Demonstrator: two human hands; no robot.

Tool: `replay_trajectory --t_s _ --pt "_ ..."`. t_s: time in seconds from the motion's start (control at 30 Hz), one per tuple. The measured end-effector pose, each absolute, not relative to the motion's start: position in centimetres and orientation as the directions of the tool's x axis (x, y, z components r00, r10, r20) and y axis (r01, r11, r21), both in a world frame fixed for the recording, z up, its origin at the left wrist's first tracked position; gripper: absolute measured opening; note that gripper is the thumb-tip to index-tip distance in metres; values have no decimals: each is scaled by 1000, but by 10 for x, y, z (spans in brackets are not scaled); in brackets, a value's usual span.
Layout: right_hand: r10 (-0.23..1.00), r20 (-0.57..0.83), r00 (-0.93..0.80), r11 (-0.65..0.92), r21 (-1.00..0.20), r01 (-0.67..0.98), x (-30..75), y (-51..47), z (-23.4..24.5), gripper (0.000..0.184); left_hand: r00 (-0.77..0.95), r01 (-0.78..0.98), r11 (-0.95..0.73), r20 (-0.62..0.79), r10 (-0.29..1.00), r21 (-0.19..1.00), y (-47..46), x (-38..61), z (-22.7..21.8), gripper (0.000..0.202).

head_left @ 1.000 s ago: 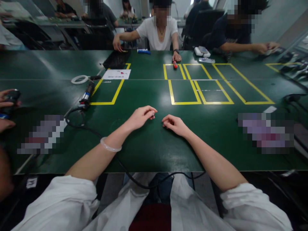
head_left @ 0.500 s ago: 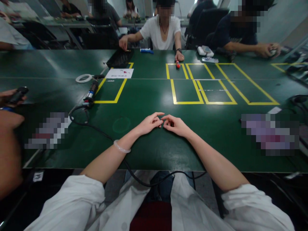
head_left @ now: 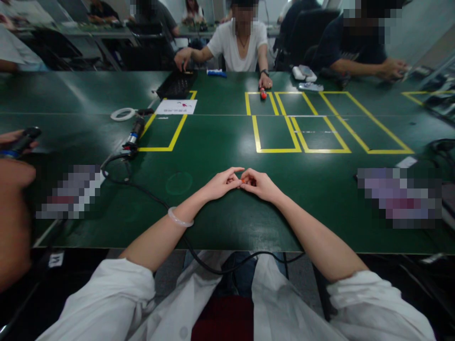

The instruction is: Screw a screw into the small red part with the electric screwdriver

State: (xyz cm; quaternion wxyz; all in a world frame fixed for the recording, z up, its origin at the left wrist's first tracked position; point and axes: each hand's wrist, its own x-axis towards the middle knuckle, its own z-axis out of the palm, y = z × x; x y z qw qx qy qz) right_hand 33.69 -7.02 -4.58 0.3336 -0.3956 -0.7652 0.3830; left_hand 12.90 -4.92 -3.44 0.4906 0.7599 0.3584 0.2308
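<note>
Over the near middle of the green table (head_left: pixel 149 227), my left hand (head_left: pixel 222 184) and my right hand (head_left: pixel 261 183) meet at the fingertips. A tiny orange piece (head_left: pixel 243 181) shows between them, too small and covered to name its kind. Both hands are closed in a pinch around it, the left index finger stretched out above. A translucent bracelet (head_left: pixel 180 218) circles my left wrist.
Left of my hands lie a power screwdriver (head_left: pixel 133 135), its black cable (head_left: pixel 149 193) and a white coil (head_left: pixel 122 114). Yellow tape frames (head_left: pixel 277 151) mark the table. Opposite, a person's hand touches a red tool (head_left: pixel 263 94); a black tray (head_left: pixel 176 85) and printed card (head_left: pixel 177 107) lie nearby.
My fingertips have come together, and the orange piece now shows between them. My right fingers have curled in slightly. The arms hold their place.
</note>
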Motion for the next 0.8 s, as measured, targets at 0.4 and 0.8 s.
replay_trajectory --t_s 0.4,0.8 --pt "869 203 -452 375 -865 333 337 -71 -44 20 630 338 -258 -14 777 905 -48 127 -32 54" --pt "871 199 -450 380 -852 361 338 -70 -43 21 626 418 -332 -4 780 846 -49 126 -29 49"
